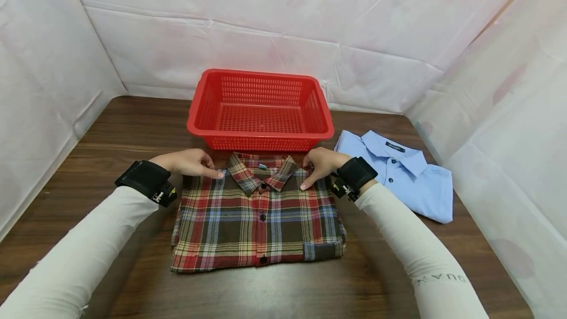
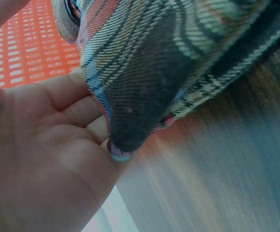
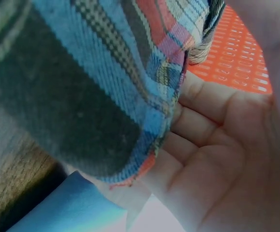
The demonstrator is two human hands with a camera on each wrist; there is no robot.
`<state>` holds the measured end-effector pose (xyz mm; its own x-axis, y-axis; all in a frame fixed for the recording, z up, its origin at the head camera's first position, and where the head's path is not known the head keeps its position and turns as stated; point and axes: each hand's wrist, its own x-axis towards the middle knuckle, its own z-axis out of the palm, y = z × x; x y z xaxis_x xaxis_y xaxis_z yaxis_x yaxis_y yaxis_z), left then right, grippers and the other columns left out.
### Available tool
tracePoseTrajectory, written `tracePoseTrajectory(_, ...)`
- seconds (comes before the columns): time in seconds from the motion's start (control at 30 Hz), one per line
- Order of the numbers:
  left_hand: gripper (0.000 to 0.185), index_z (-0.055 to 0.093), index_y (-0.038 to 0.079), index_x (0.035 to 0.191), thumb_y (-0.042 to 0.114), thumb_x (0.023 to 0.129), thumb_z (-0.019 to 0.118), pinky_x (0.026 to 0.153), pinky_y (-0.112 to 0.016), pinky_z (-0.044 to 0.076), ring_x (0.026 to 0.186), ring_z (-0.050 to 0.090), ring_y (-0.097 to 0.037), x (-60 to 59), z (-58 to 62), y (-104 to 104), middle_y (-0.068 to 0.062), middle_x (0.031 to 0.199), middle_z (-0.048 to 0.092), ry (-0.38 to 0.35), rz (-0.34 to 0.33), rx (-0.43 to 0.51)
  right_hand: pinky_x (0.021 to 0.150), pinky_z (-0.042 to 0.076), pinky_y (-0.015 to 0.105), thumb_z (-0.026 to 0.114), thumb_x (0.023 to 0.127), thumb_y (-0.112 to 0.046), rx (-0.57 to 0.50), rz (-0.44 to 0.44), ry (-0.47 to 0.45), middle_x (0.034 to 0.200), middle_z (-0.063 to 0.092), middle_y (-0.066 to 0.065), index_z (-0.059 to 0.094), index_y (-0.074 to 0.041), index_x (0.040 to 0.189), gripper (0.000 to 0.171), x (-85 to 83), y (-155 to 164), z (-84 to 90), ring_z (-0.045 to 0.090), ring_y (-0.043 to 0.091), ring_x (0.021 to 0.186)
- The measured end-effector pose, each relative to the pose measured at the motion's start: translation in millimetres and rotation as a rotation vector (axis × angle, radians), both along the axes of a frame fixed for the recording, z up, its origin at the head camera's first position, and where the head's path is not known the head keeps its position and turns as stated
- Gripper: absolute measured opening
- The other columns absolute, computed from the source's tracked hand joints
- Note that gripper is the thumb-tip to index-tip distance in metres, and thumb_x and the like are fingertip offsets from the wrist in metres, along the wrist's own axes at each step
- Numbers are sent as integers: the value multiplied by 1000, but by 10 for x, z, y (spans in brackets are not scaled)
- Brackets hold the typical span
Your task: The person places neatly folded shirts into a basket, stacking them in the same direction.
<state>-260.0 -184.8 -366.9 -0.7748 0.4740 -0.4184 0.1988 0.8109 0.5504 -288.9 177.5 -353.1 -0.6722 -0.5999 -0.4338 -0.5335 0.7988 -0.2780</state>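
Note:
A folded red, brown and blue plaid shirt (image 1: 259, 213) lies buttoned, collar away from me, on the dark wooden table (image 1: 124, 127). My left hand (image 1: 205, 167) holds its left shoulder beside the collar. The left wrist view shows that hand (image 2: 58, 145) with its fingers curled under the shirt's corner (image 2: 145, 82), which is lifted off the wood. My right hand (image 1: 312, 171) holds the right shoulder the same way. In the right wrist view its fingers (image 3: 212, 140) sit under the plaid cloth (image 3: 82, 87).
An empty red plastic basket (image 1: 260, 139) stands just behind the collar, close to both hands. A folded light blue polo shirt (image 1: 407, 181) lies at the right, near my right wrist. White sheeting walls in the table on three sides.

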Motion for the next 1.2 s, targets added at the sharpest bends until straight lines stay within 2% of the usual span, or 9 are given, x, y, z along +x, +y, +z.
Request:
tracePoseTrajectory(0.2, 37, 53, 13, 71, 45, 89, 62, 62, -27, 32, 62, 39, -11, -18, 25, 19, 5, 65, 43, -12, -12, -13, 63, 30, 25, 77, 77, -46, 60, 39, -8, 70, 41, -2, 65, -2, 102, 52, -46, -46, 19, 34, 11, 63)
tracePoseTrajectory(0.37, 39, 50, 15, 68, 45, 88, 63, 61, -27, 31, 61, 37, -11, -34, 47, 42, 5, 63, 40, -14, -28, -12, 77, 44, 28, 75, 77, -50, 131, 9, -34, 110, 64, 11, 58, -1, 129, 73, -89, -83, 39, 55, 15, 84)
tracePoseTrajectory(0.57, 39, 49, 15, 67, 46, 87, 64, 61, -26, 31, 61, 37, -11, -51, 37, 59, 6, 62, 40, -33, -30, -25, 100, 48, 41, 72, 81, -50, 110, -7, -108, 138, 55, 18, 50, 0, 137, 78, -139, -91, 15, 57, 29, 121)
tracePoseTrajectory(0.67, 40, 48, 16, 64, 44, 85, 67, 60, -26, 32, 60, 38, -10, -58, 39, 65, 6, 61, 40, -35, -47, -21, 88, 49, 33, 72, 82, -48, 99, 9, -139, 124, 62, 15, 54, -1, 133, 71, -154, -89, -16, 60, 21, 101)
tracePoseTrajectory(0.77, 39, 46, 17, 64, 40, 82, 71, 59, -26, 32, 59, 37, -10, -75, 41, 65, 6, 60, 39, -47, -62, -20, 77, 43, 27, 73, 81, -46, 97, 15, -142, 117, 64, 11, 58, -2, 130, 68, -152, -88, -32, 52, 14, 85)
tracePoseTrajectory(0.8, 38, 47, 16, 65, 40, 82, 72, 59, -26, 33, 60, 38, -10, -82, 47, 63, 6, 61, 40, -56, -67, -21, 72, 38, 26, 74, 81, -46, 97, 17, -147, 103, 64, 8, 63, -4, 124, 61, -152, -91, -35, 47, 13, 77)
tracePoseTrajectory(0.9, 35, 54, 14, 70, 40, 81, 74, 61, -26, 37, 63, 42, -11, -113, 59, 56, 6, 64, 45, -96, -69, -30, 71, 38, 23, 74, 80, -45, 93, 25, -132, 98, 65, 4, 65, -3, 120, 59, -147, -93, -26, 46, 9, 74)
tracePoseTrajectory(1.07, 35, 63, 8, 84, 41, 81, 74, 67, -26, 40, 71, 46, -11, -176, 59, 46, 5, 74, 51, -139, -81, -30, 62, 27, 25, 76, 80, -43, 69, 36, -140, 67, 35, -4, 62, -10, 81, 35, -158, -97, -20, 30, 11, 61)
tracePoseTrajectory(1.2, 35, 63, 7, 85, 40, 81, 73, 71, -27, 40, 76, 48, -13, -208, 46, 36, 3, 78, 53, -178, -71, -36, 61, 25, 26, 76, 80, -43, 65, 37, -154, 64, 26, -4, 43, -16, 68, 43, -157, -103, -43, 26, 12, 60)
